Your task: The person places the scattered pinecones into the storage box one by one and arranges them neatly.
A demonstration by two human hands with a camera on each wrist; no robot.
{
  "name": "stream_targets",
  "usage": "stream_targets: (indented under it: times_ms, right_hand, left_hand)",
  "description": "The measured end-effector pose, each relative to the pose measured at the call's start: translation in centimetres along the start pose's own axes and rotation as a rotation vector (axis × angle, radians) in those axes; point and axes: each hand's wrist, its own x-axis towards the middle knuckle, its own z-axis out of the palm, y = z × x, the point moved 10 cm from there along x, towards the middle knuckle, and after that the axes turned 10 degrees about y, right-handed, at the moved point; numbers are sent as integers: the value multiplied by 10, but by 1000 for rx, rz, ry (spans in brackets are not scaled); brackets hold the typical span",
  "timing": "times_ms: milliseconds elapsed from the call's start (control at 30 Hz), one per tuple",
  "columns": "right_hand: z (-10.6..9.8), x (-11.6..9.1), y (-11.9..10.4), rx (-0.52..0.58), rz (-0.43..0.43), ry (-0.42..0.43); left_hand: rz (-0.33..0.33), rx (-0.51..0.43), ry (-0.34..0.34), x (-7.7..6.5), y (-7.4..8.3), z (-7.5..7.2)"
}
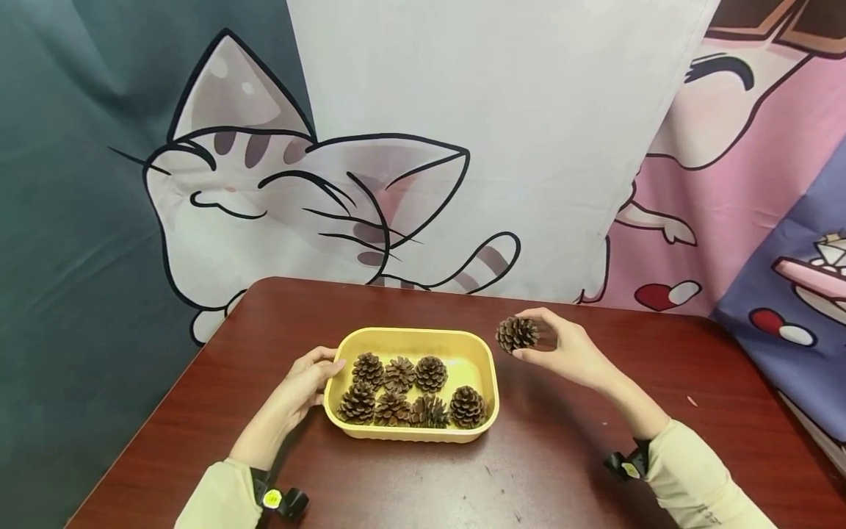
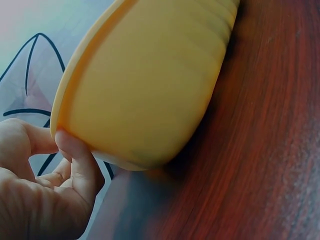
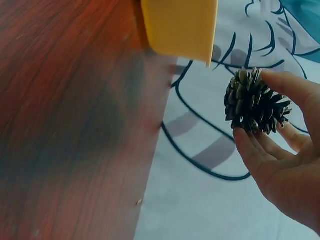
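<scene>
A yellow plastic basin (image 1: 413,433) with rounded corners stands on the table. Inside it lie several brown pine cones (image 1: 431,375) in two rough rows, with bare floor at its back right. My left hand (image 1: 305,383) pinches the basin's left rim, thumb over the edge; the left wrist view shows the fingers (image 2: 80,160) against the outer wall. In the air just past the basin's right edge, my right hand (image 1: 562,349) holds one pine cone (image 1: 517,335) between thumb and fingertips. The right wrist view shows that cone (image 3: 252,102) gripped from its side, its scales spread.
The dark red wooden table (image 1: 562,470) extends around the basin, with small bits of debris (image 1: 691,402) on it. Behind its far edge hangs a cloth backdrop (image 1: 529,132) printed with a cartoon cat. Each wrist carries a small black camera (image 1: 284,502).
</scene>
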Motion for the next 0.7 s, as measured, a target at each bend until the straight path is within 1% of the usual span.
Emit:
stream_targets:
  times_ms: [100,167,233,300,400,467,533,633,700]
  right_hand:
    - [11,4,-6,24,0,-28]
    - [19,6,-11,34,-17,-53]
    - [29,8,-18,70,-33,-84]
    - [36,8,-34,82,-70,-115]
    - [51,9,-43,120,-109,-150]
    - [58,9,-48,82,-143,-163]
    - [66,10,-42,37,-169,-175]
    - [74,9,-45,-50,-211,-197]
    - [79,8,-45,-81,-230,-210]
  left_hand:
    - [5,9,-9,0,0,1]
    - [8,11,-13,0,0,1]
    - [5,16,-13,0,0,1]
    - [1,17,-9,1,0,0]
    - [-4,21,-5,1,1,-1]
    - [-3,21,-9,0,1,0]
    - [-1,22,-12,1,0,1]
    - [-7,20,-2,1,-2,1]
    - [-9,23,1,2,-2,1]
